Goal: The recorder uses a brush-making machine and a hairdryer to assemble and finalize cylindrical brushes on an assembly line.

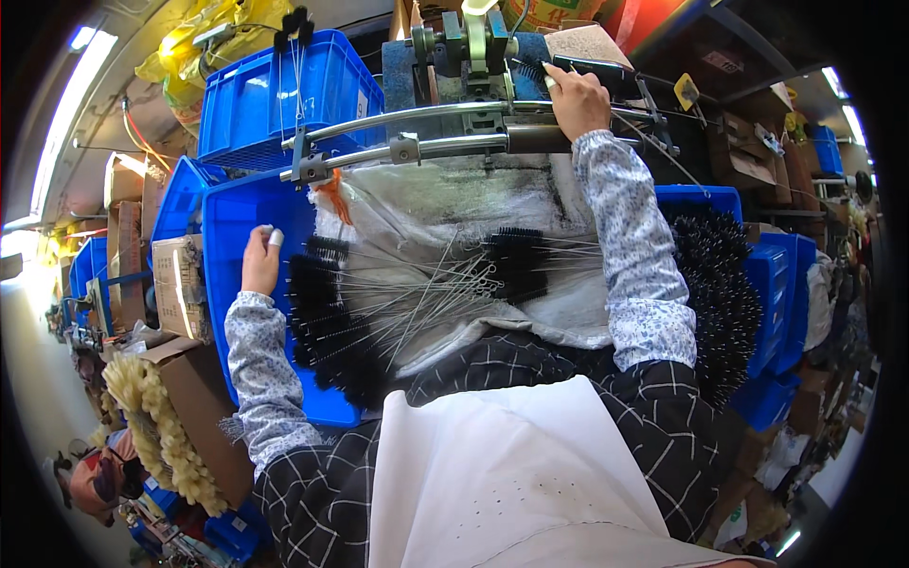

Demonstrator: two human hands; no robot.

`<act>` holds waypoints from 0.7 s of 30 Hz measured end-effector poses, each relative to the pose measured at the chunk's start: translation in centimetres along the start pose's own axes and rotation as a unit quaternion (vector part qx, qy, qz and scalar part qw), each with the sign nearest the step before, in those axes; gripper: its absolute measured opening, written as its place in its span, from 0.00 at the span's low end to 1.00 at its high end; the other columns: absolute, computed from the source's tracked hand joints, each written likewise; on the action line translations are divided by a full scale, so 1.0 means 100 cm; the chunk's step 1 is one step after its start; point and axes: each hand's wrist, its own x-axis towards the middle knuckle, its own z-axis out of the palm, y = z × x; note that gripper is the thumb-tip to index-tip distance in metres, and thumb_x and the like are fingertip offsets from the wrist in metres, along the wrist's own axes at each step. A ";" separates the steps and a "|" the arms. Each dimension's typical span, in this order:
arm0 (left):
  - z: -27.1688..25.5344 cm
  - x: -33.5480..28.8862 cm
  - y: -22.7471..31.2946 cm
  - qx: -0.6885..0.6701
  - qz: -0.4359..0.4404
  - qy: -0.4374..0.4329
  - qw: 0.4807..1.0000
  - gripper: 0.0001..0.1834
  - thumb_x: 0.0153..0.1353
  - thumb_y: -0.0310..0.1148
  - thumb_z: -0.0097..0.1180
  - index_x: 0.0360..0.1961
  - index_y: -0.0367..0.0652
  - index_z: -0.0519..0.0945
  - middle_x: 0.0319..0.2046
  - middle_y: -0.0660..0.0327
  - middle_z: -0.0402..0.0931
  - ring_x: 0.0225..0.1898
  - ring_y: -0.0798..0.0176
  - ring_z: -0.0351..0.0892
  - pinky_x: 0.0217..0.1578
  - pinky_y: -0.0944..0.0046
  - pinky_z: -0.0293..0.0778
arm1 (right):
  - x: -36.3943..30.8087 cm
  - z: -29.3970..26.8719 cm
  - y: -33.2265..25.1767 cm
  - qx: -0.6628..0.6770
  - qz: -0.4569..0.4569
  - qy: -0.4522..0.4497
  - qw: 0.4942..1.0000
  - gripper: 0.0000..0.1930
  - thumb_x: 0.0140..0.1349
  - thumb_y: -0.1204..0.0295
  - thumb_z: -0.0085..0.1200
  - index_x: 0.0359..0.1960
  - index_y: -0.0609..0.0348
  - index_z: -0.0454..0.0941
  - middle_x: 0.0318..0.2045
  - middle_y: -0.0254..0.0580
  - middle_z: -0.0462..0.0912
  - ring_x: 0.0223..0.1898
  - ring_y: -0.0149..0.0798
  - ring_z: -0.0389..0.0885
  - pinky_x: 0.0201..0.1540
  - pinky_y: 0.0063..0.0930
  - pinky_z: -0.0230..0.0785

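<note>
My right hand (579,102) is closed at the machine's upper right. Its thumb and finger pinch the end of a small black twisted-wire brush (528,72). Over the blue bin on the left, my left hand (259,262) is open and holds nothing, with a white wrap on one fingertip. Many wire-handled black brushes (327,317) lie across my lap on a grey cloth (417,213), their looped wire ends crossing near the middle. Another bunch of black brush heads (516,265) lies right of centre. Two curved metal rails (426,147) run across the front of the machine (473,57).
A large blue bin (241,204) stands beside my left arm, with another blue crate (284,95) behind it. A dense heap of black brushes (715,293) rises at my right. Cardboard boxes (180,275) are stacked at left. Another person (99,473) is at the far lower left.
</note>
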 end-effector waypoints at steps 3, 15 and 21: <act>0.016 0.000 -0.015 -0.056 -0.060 -0.139 0.987 0.10 0.57 0.32 0.47 0.35 0.36 0.70 0.27 0.65 0.70 0.31 0.72 0.68 0.35 0.73 0.65 | 0.005 0.002 -0.006 -0.006 0.036 -0.058 0.998 0.12 0.54 0.65 0.44 0.41 0.39 0.74 0.28 0.31 0.77 0.35 0.35 0.71 0.38 0.33 0.61; 0.021 0.004 -0.007 -0.151 -0.064 -0.178 0.970 0.09 0.55 0.32 0.49 0.31 0.35 0.71 0.24 0.66 0.71 0.26 0.75 0.67 0.29 0.75 0.64 | 0.010 0.006 -0.003 0.051 0.031 -0.103 0.993 0.13 0.54 0.64 0.44 0.42 0.42 0.74 0.28 0.33 0.77 0.36 0.37 0.69 0.39 0.32 0.58; 0.019 0.003 0.001 -0.096 -0.019 -0.083 0.992 0.09 0.56 0.31 0.48 0.31 0.34 0.71 0.24 0.63 0.72 0.27 0.72 0.68 0.31 0.73 0.65 | 0.021 0.016 0.001 -0.044 -0.004 -0.081 0.996 0.18 0.56 0.73 0.39 0.46 0.35 0.70 0.43 0.32 0.73 0.48 0.35 0.64 0.49 0.43 0.51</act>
